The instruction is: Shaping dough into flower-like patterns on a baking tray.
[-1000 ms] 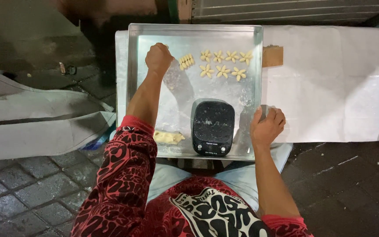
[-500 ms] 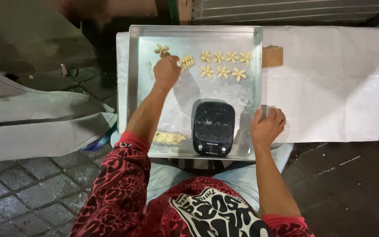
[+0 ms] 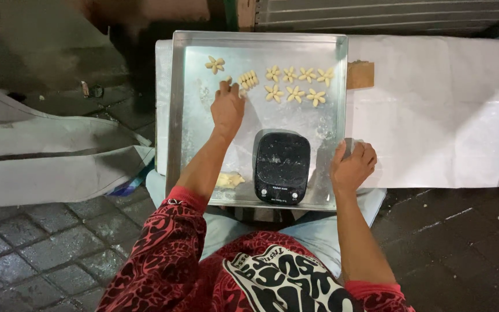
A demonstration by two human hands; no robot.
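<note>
On the tray, dough pieces touch left hand (fingertips) — right hand apart.

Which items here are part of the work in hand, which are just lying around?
In use:
- left hand at the small dough pieces
- flower-shaped dough pieces
- metal tray, right hand gripping its edge
- dough lump
- black kitchen scale

Lying about:
- white paper sheet
- brown card scrap
- grey sheeting
</note>
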